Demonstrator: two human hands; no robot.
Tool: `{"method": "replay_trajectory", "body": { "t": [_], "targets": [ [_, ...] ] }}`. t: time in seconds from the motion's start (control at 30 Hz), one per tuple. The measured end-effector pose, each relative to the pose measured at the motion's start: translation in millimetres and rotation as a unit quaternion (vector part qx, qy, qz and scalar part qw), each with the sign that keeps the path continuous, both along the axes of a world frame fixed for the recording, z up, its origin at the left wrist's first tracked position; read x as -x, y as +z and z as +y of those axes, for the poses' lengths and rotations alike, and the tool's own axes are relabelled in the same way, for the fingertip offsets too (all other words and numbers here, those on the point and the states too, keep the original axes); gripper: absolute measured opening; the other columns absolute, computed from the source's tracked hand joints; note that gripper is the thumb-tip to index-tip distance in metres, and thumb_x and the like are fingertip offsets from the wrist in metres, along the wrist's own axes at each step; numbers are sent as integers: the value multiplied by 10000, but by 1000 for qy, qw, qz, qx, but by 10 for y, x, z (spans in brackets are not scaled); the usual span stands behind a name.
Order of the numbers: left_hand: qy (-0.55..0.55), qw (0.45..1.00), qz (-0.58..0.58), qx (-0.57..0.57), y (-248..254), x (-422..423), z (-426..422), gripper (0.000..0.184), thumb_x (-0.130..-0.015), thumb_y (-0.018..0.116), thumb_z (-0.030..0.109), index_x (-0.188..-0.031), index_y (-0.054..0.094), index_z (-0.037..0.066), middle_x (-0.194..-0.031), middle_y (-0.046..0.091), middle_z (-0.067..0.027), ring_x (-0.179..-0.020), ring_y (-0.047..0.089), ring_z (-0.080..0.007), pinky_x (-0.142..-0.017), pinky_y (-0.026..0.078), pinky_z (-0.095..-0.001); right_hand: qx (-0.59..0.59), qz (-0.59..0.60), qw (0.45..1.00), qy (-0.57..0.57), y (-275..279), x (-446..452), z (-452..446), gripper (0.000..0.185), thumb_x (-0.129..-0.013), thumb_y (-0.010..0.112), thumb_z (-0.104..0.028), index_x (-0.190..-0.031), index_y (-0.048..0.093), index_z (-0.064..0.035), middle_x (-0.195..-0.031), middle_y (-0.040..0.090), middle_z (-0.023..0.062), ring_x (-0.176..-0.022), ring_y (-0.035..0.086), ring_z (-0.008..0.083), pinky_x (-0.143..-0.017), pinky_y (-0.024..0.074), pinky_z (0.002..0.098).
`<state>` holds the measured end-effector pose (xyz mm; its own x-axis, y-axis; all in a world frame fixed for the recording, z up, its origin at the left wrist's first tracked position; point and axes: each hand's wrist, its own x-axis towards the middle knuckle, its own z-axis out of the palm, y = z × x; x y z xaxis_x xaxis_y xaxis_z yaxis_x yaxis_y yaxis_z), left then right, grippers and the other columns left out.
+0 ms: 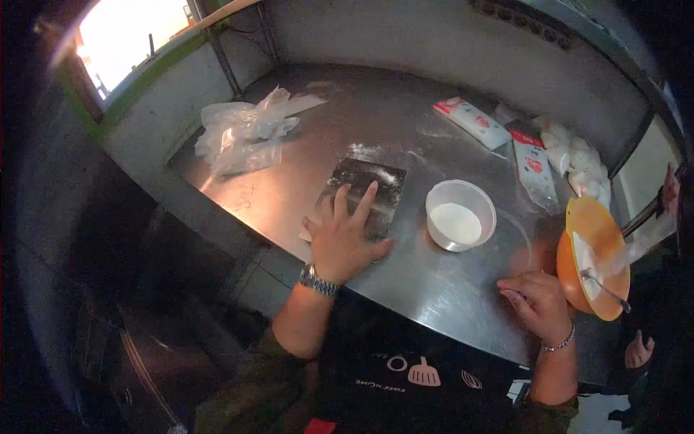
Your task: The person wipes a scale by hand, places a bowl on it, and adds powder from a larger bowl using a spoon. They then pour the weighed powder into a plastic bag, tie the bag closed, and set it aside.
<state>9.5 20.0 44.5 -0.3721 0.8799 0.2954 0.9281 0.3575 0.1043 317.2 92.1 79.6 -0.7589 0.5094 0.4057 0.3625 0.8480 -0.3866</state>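
Observation:
My left hand (344, 237), a metal watch (318, 281) on its wrist, lies with fingers spread over a dark, flat rectangular slab (387, 189) dusted with white powder. Its kind cannot be made out. To the right of it stands a round clear plastic tub (486, 210) with white contents (454, 223). My right hand (538, 302) is near the table's front edge, fingers curled together; whatever may be inside them is hidden. Close by this hand is an orange bowl (571, 278), tilted, holding white powder (584, 264) and a metal spoon (607, 289).
Crumpled clear plastic bags (249, 130) lie at the left of the metal table (361, 98). Two red-and-white packets (473, 123) and several filled white bags (578, 159) are at the back right. Another person's hand (638, 351) shows at the right edge.

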Motion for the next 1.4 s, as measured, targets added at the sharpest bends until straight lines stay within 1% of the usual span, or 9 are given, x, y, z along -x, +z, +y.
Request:
{"method": "replay_trajectory", "body": {
  "t": [0.53, 0.67, 0.87, 0.93, 1.0, 1.1, 1.27, 1.3, 1.4],
  "targets": [
    [-196, 927, -283, -152, 336, 252, -607, 888, -585, 782, 403, -1345, 411, 135, -1258, 348, -172, -1153, 343, -317, -977, 322, -400, 287, 20, 957, 28, -18, 275, -245, 245, -863, 587, -193, -1043, 627, -32, -933, 656, 108, -831, 633, 192, -740, 495, 324],
    [-228, 948, -185, -126, 630, -250, -780, 894, -541, 797, 372, -1336, 430, 188, -1241, 369, -131, -1097, 367, -311, -938, 328, -417, 724, 234, 641, 103, -102, 842, -533, 497, -911, 530, -263, -1302, 365, -3, -1169, 550, 129, -965, 589, 178, -800, 482, 298],
    [-290, 952, -22, -93, 537, -370, -745, 905, -533, 799, 382, -1341, 421, 230, -1250, 377, -118, -1118, 367, -349, -992, 243, -500, 561, 379, 735, 30, -255, 1248, -642, 429, -887, 556, -262, -1200, 453, 13, -1077, 563, 95, -964, 558, 171, -815, 472, 335],
    [-228, 963, 7, -142, 306, -140, -769, 917, -582, 781, 376, -1363, 370, 127, -1269, 352, -151, -1172, 331, -367, -1025, 213, -492, 618, 421, 663, 34, -124, 1278, -691, 372, -891, 545, -238, -1152, 490, 22, -1084, 566, 108, -950, 573, 178, -812, 475, 336],
    [-144, 854, -238, -440, 196, -106, -635, 770, -775, 624, 457, -1332, 327, 15, -1284, 422, -145, -1258, 311, -282, -1026, 302, -415, 668, 477, 569, 46, -65, 1332, -604, 324, -897, 529, -216, -1116, 511, 22, -1074, 574, 122, -941, 590, 192, -805, 483, 323],
    [-239, 523, -767, -286, 83, -60, -584, 494, -924, 447, 291, -1299, 351, -16, -1195, 504, -136, -1118, 494, -242, -965, 385, -376, 659, 464, 589, 61, -126, 1486, -489, 352, -917, 507, -252, -1133, 480, 24, -1055, 585, 125, -945, 599, 192, -800, 496, 295],
    [-182, 502, -784, -318, 106, -21, -360, 349, -884, 481, 94, -1195, 412, -47, -1094, 554, -131, -963, 578, -226, -832, 477, -341, 742, 248, 620, 61, -110, 1350, -314, 364, -903, 543, -300, -1108, 525, 0, -864, 636, 90, -843, 613, 210, -772, 485, 344],
    [-176, 517, -773, -321, 138, 11, -385, 346, -880, 480, 89, -1192, 412, -45, -1086, 556, -133, -961, 581, -228, -831, 482, -348, 500, 106, 859, 34, -48, 1242, -226, 344, -907, 525, -323, -1039, 566, -8, -748, 651, 109, -747, 637, 246, -723, 488, 350],
    [-175, 565, -734, -334, 239, 52, -414, 360, -874, 483, 86, -1206, 402, -27, -1058, 568, -130, -936, 593, -227, -816, 494, -347, 89, 177, 965, -174, 165, 966, -363, 406, -892, 509, -380, -1058, 571, -15, -898, 658, 151, -808, 634, 282, -726, 483, 357]
  ]
}}
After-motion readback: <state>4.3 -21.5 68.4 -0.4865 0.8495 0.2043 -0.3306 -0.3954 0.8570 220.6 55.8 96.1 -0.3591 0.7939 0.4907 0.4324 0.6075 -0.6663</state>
